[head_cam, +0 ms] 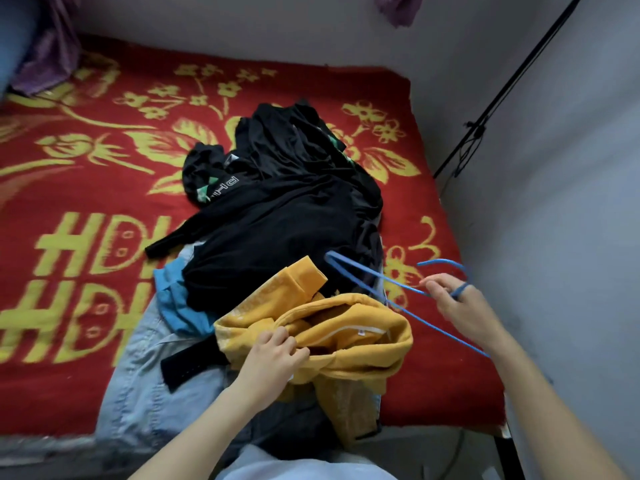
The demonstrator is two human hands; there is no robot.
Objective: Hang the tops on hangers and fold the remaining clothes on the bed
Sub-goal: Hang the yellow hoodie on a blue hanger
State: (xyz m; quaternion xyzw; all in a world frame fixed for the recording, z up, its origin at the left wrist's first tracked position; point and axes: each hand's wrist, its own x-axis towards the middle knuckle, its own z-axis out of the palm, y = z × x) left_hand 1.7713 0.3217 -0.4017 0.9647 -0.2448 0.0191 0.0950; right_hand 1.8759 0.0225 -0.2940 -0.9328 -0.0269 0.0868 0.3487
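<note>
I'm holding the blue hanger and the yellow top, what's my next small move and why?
Probably feed one arm of the blue hanger into the yellow top: your left hand pinches its opening's edge, and your right hand holds the hanger close beside it, outside the cloth.

Matt yellow cloth top (363, 351), blue hanger (381, 274) (smooth, plastic-looking)

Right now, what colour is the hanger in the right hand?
The hanger is blue; head view.
</note>
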